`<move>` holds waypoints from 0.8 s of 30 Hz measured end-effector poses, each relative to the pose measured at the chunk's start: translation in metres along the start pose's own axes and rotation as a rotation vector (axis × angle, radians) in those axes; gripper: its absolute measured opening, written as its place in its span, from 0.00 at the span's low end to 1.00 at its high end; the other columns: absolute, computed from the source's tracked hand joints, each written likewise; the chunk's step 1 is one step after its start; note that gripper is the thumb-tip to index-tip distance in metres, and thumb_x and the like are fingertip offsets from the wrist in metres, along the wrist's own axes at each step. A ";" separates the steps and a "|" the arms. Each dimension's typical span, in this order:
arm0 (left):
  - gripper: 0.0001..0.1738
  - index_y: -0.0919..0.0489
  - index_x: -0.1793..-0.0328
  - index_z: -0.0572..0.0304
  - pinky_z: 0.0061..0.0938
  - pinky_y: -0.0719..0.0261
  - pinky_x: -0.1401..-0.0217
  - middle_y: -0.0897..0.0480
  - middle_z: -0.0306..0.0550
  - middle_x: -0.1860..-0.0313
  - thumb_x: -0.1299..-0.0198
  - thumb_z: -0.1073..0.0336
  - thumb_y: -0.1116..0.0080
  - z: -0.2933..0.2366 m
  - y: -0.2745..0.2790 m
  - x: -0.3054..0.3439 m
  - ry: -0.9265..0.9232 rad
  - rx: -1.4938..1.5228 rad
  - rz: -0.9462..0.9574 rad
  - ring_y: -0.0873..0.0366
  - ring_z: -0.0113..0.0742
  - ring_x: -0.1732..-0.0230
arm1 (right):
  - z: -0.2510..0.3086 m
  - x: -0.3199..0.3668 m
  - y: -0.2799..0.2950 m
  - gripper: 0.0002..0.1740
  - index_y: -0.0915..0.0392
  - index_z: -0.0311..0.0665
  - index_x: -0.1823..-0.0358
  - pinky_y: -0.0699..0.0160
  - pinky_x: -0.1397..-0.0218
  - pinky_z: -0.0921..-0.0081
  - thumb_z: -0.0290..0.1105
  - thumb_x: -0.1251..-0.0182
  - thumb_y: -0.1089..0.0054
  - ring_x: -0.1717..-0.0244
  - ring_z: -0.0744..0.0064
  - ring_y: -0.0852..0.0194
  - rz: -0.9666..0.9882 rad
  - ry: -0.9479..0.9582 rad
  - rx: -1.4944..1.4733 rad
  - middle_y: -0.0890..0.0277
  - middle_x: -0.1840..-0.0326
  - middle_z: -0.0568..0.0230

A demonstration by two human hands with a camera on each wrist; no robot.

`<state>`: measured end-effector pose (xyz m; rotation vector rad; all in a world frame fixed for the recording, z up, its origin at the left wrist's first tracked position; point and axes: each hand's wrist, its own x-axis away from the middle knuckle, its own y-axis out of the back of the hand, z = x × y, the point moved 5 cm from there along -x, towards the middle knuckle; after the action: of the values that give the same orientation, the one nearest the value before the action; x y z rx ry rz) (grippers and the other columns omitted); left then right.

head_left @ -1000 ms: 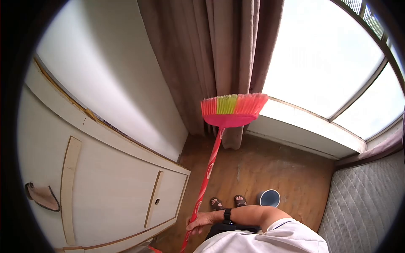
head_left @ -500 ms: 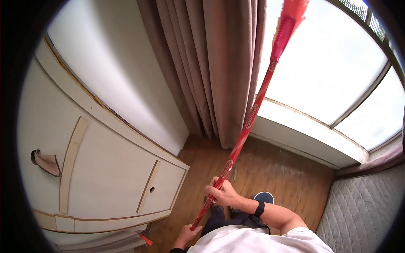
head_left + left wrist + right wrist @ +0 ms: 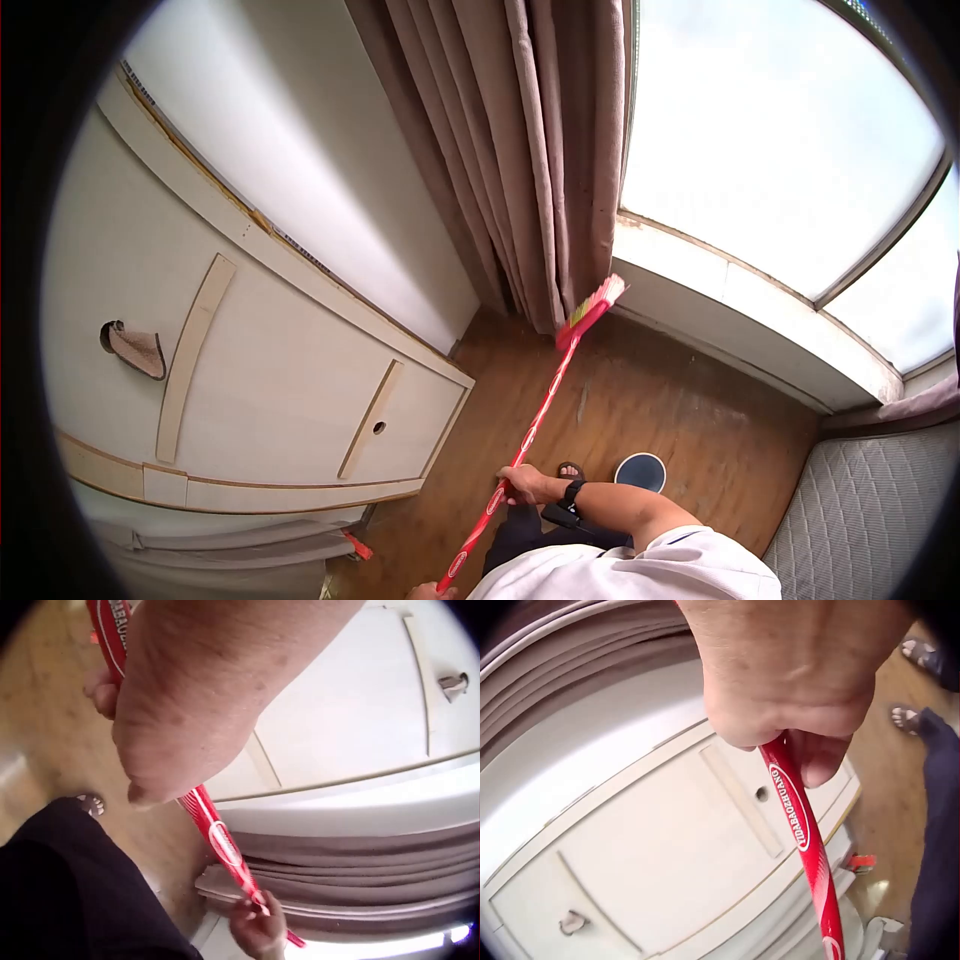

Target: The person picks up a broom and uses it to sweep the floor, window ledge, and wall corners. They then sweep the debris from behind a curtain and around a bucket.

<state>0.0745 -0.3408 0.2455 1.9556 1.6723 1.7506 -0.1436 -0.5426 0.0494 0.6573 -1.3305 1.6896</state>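
A broom with a red striped handle (image 3: 548,400) slants across the head view. Its pink head with red and yellow-green bristles (image 3: 592,312) is low, overlapping the bottom hem of the curtain (image 3: 560,180) beside the sill wall. My right hand (image 3: 528,486), below a black wristband, grips the handle around its middle. Farther up the handle, my left hand (image 3: 432,592) grips it at the bottom edge of the head view. In the left wrist view the left hand (image 3: 187,712) fills the top, with fingers curled at the handle. Printed lettering on the handle shows below my right hand (image 3: 795,697) in the right wrist view.
A round bucket (image 3: 640,472) stands on the wooden floor (image 3: 690,410) near my feet. White cabinet panels (image 3: 290,370) with a cloth (image 3: 138,352) hung in a hole are at left. A quilted mattress (image 3: 870,500) leans at right, and a bright window (image 3: 770,140) lies beyond the sill.
The broom head went up toward the window, then came down to the curtain's foot. My left hand, out of view at first, now shows on the handle's upper part; the right hand keeps its grip.
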 end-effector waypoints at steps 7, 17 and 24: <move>0.26 0.19 0.62 0.72 0.45 0.25 0.62 0.19 0.69 0.68 0.41 0.49 0.43 0.046 -0.044 -0.070 -0.163 -0.053 -0.186 0.19 0.63 0.64 | 0.105 0.121 -0.061 0.18 0.25 0.33 0.68 0.21 0.74 0.70 0.43 0.34 0.44 0.77 0.70 0.20 -0.135 0.734 0.484 0.21 0.77 0.59; 0.23 0.19 0.60 0.68 0.44 0.25 0.65 0.18 0.65 0.67 0.41 0.51 0.43 -0.032 0.016 -0.040 -0.190 -0.070 0.204 0.18 0.58 0.63 | 0.054 -0.039 0.058 0.15 0.28 0.36 0.81 0.35 0.89 0.66 0.36 0.39 0.49 0.89 0.63 0.31 -0.429 0.155 0.136 0.30 0.86 0.59; 0.25 0.19 0.58 0.71 0.44 0.25 0.60 0.19 0.69 0.63 0.39 0.50 0.44 0.073 0.039 -0.044 -0.172 -0.148 0.033 0.20 0.62 0.56 | 0.043 0.035 -0.048 0.14 0.25 0.34 0.69 0.23 0.80 0.72 0.39 0.34 0.47 0.80 0.69 0.22 -0.159 0.264 0.088 0.22 0.77 0.61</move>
<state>0.1623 -0.3451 0.2130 2.0134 1.4226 1.6129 -0.1238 -0.5705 0.1142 0.5527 -0.9981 1.6486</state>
